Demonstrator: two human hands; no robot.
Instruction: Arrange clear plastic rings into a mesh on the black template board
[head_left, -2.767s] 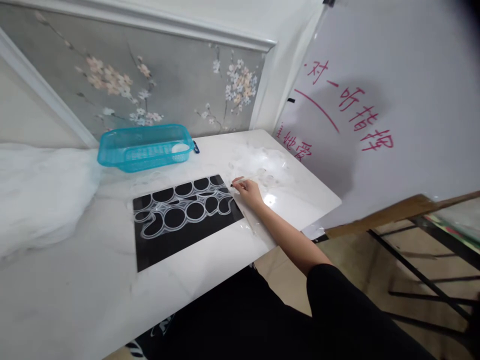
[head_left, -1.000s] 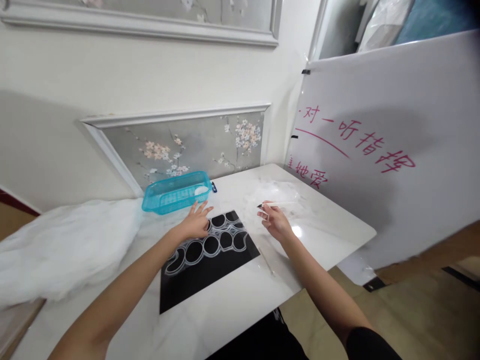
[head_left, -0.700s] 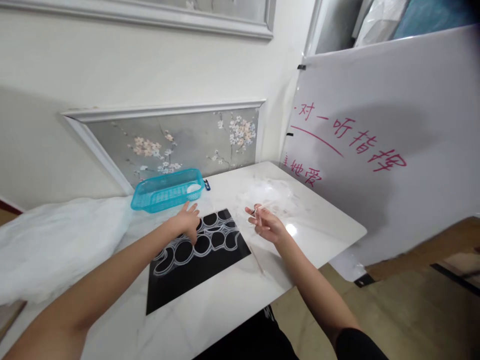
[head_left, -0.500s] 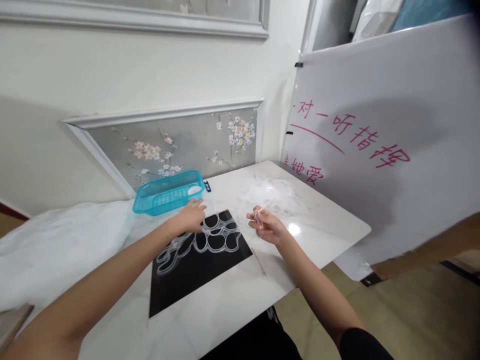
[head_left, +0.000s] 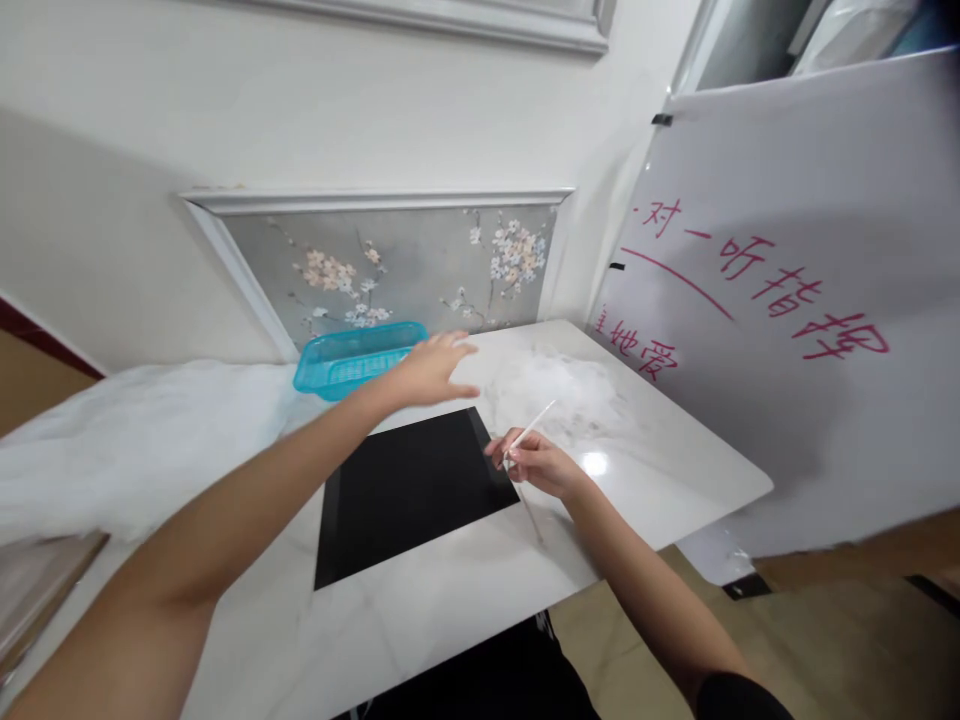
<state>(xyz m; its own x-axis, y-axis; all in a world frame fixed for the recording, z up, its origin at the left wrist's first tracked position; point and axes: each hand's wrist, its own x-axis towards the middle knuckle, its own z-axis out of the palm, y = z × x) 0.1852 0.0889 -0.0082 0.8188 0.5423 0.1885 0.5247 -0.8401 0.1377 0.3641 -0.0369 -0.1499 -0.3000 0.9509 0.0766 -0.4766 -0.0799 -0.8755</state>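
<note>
My left hand (head_left: 439, 368), fingers spread and holding nothing, is over the far edge of a black sheet (head_left: 409, 495) and in front of the right end of a blue plastic basket (head_left: 360, 372). At the sheet's right edge, my right hand (head_left: 536, 463) pinches a thin white stick (head_left: 538, 416) that points up and to the right. The sheet's visible surface is plain black. Another thin stick (head_left: 532, 522) lies on the table just below my right hand.
White fluffy material (head_left: 559, 385) is spread on the marble-look table (head_left: 675, 460) at the right. A white, loosely heaped covering (head_left: 150, 440) lies at the left. Beyond the table's right side stands a white board (head_left: 787, 220) with red writing.
The white looped pattern on the black sheet is gone. My left hand has lifted from the sheet and moved right and away. The stick in my right hand shows more clearly; the view has shifted.
</note>
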